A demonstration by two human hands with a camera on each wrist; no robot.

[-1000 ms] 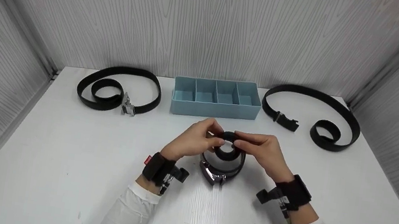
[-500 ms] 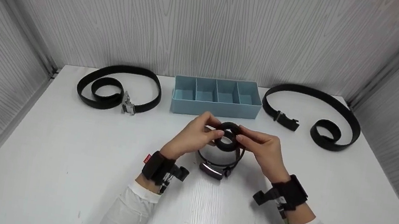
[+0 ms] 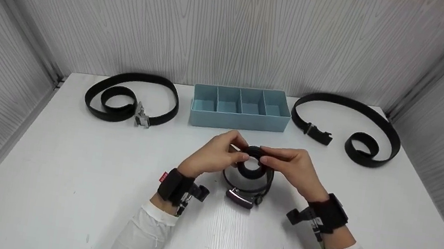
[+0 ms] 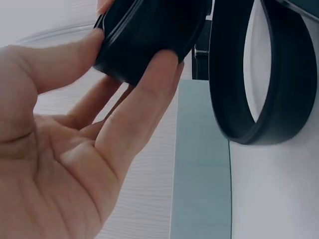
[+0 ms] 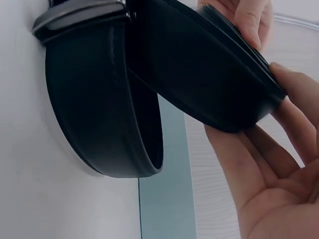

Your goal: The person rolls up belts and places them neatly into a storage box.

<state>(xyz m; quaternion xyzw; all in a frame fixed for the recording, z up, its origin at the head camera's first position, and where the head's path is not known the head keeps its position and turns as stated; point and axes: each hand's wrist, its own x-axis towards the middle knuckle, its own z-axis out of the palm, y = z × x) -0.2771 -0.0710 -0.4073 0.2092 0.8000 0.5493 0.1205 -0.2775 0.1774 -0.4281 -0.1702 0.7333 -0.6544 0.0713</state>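
The right hand (image 5: 284, 196) pinches the rolled part of a black belt (image 5: 204, 69), whose stacked layers show along one edge. At the top, digits of the left hand (image 5: 249, 20) touch the same roll. A loose loop of the strap hangs at the left, below a shiny dark buckle (image 5: 79, 17). Behind are a white surface (image 5: 30, 184), a blue-green panel (image 5: 167, 199) and a pale, wavy-grained wall (image 5: 214, 179).

Black belt (image 3: 250, 174), partly coiled, remainder loosely looped, shiny buckle (image 3: 239, 197) nearest
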